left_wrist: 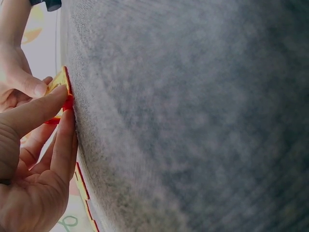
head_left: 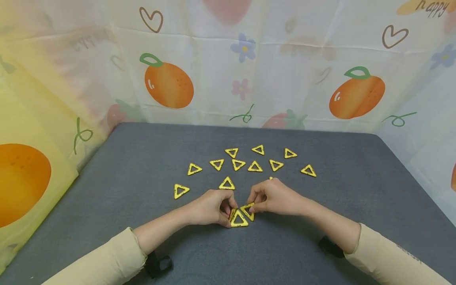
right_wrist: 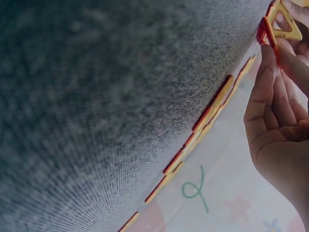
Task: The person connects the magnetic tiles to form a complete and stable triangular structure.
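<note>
Near the front middle of the table, a yellow triangular frame tile point(head_left: 239, 224) leans together with a second tile pinched by the left hand point(head_left: 213, 208) at its left side. The right hand point(head_left: 279, 198) pinches another yellow triangle point(head_left: 251, 216), tilted, at the group's right. In the left wrist view, the left hand point(left_wrist: 36, 159) has thumb and fingers on the tiles' red edge point(left_wrist: 68, 102). The right wrist view shows the right hand point(right_wrist: 277, 111) gripping a tile point(right_wrist: 270, 38) beside an upright yellow triangle point(right_wrist: 292, 33). Fingers partly hide the tiles.
Several yellow triangles lie flat behind the hands, among them one point(head_left: 227, 183) just behind the left hand, one point(head_left: 181, 190) at the left and one point(head_left: 308, 170) at the right. A patterned curtain point(head_left: 213, 79) hangs behind the dark grey table point(head_left: 142, 150).
</note>
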`<state>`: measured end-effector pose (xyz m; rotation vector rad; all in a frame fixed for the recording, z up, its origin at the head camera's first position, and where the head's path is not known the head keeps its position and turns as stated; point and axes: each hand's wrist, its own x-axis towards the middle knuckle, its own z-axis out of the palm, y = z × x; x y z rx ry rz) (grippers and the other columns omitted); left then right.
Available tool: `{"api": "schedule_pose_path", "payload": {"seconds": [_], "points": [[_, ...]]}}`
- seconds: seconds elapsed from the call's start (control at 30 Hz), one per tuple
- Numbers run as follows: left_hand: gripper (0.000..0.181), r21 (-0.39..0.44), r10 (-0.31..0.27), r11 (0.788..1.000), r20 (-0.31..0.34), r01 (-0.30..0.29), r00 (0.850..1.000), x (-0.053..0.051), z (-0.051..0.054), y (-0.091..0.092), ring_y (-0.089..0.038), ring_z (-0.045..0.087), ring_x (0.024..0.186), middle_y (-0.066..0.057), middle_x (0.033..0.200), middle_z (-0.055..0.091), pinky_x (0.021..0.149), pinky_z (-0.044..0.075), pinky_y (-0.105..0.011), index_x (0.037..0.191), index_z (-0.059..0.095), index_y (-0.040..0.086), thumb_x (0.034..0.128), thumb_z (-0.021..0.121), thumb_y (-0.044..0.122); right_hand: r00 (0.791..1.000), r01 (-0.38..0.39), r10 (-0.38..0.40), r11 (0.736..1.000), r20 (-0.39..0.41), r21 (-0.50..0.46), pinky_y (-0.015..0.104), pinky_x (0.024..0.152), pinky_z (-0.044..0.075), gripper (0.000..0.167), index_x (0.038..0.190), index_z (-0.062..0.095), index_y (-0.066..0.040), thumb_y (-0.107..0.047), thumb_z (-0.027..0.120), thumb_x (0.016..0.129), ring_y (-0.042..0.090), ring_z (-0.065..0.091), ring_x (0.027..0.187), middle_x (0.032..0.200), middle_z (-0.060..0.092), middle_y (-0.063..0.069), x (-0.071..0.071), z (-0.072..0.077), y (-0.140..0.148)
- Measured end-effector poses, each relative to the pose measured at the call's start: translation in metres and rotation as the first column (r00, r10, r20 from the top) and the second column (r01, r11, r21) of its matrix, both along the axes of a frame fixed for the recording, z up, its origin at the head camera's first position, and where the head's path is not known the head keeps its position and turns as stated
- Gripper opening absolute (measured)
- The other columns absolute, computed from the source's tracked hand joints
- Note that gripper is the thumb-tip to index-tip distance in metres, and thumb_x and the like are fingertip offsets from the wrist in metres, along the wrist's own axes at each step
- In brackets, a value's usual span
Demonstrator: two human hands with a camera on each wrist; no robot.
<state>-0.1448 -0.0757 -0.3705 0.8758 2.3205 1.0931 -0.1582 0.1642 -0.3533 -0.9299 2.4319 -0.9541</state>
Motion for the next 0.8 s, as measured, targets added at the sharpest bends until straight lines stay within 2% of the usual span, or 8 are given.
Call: {"api": "schedule_pose_path", "payload": {"seconds": [0.17,0.23,0.3,0.4,0.47,0.53,0.63,0.8], "points": [[0.034,0.003,-0.001,1.000,-0.002,0.001,1.000,0.0002,-0.0005,0.0001,-0.004,0.060,0.076,-0.002,0.093,0.069,0.067,0.051,-0.018,0.093,0.063,0.009,0.0706,0.086,0.001,1.000,0.002,-0.002,1.000,-0.017,0.000,0.024,0.059,0.053,0.007,0.087,0.074,-0.019,-0.019,0.080,0.083,0.005,0.070,0.066,0.074,0.076,-0.007,0.0014,-0.0015,-0.0018],[0.034,0.003,-0.001,1.000,-0.004,0.001,1.000,0.0002,-0.0003,0.0001,-0.004,0.060,0.076,-0.001,0.092,0.069,0.067,0.051,-0.018,0.093,0.062,0.009,0.0705,0.086,0.001,0.999,-0.001,0.001,1.000,-0.038,0.004,0.034,0.082,0.057,0.008,0.086,0.074,-0.020,-0.020,0.080,0.082,0.002,0.069,0.065,0.072,0.075,-0.009,0.0022,-0.0015,-0.0026],[0.034,0.002,-0.001,1.000,-0.004,0.001,1.000,0.0003,0.0000,0.0001,-0.004,0.059,0.075,-0.001,0.091,0.068,0.067,0.051,-0.018,0.093,0.062,0.009,0.0704,0.086,0.001,0.998,-0.004,0.005,1.000,-0.059,0.011,0.052,0.106,0.045,0.008,0.086,0.074,-0.021,-0.021,0.081,0.081,-0.001,0.068,0.064,0.071,0.074,-0.012,0.0031,-0.0014,-0.0034],[0.034,0.003,-0.001,1.000,-0.004,0.001,1.000,0.0002,0.0004,0.0001,-0.004,0.059,0.075,-0.001,0.090,0.068,0.067,0.051,-0.018,0.093,0.062,0.009,0.0701,0.086,0.001,0.997,-0.004,0.006,1.000,-0.073,0.021,0.065,0.112,0.031,0.010,0.087,0.073,-0.021,-0.021,0.081,0.081,-0.004,0.067,0.065,0.072,0.074,-0.014,0.0040,-0.0010,-0.0040],[0.034,0.004,-0.002,1.000,-0.006,0.002,1.000,0.0000,0.0003,0.0000,-0.003,0.059,0.075,-0.001,0.090,0.068,0.067,0.052,-0.018,0.093,0.062,0.009,0.0702,0.086,0.001,0.998,-0.008,0.010,1.000,-0.058,0.021,0.053,0.103,0.047,0.012,0.088,0.073,-0.019,-0.020,0.082,0.080,-0.005,0.067,0.068,0.075,0.075,-0.012,0.0041,-0.0014,-0.0044],[0.034,0.004,-0.003,1.000,-0.007,0.003,1.000,-0.0001,-0.0001,-0.0002,-0.003,0.059,0.076,-0.001,0.089,0.067,0.067,0.052,-0.018,0.093,0.062,0.009,0.0701,0.086,0.001,0.999,-0.015,0.016,1.000,-0.032,0.020,0.038,0.082,0.058,0.016,0.090,0.072,-0.018,-0.019,0.083,0.079,-0.004,0.068,0.070,0.078,0.076,-0.010,0.0039,-0.0021,-0.0048],[0.034,0.003,-0.003,1.000,-0.006,0.003,1.000,-0.0002,-0.0004,-0.0003,-0.003,0.059,0.076,-0.001,0.087,0.066,0.068,0.052,-0.018,0.093,0.062,0.009,0.0704,0.086,0.001,0.999,-0.034,0.034,0.999,0.022,0.007,0.023,0.065,0.056,0.023,0.094,0.069,-0.015,-0.016,0.084,0.077,-0.003,0.069,0.072,0.081,0.076,-0.006,0.0033,-0.0034,-0.0055],[0.034,0.004,0.006,1.000,-0.003,-0.006,1.000,0.0001,-0.0003,-0.0002,-0.003,0.060,0.075,-0.001,0.087,0.067,0.067,0.052,-0.018,0.093,0.062,0.010,0.0699,0.087,0.002,0.998,-0.058,0.058,0.998,0.033,0.005,0.019,0.064,0.055,0.029,0.097,0.067,-0.015,-0.015,0.086,0.075,-0.002,0.068,0.071,0.082,0.076,-0.005,0.0026,-0.0059,-0.0067]]}}
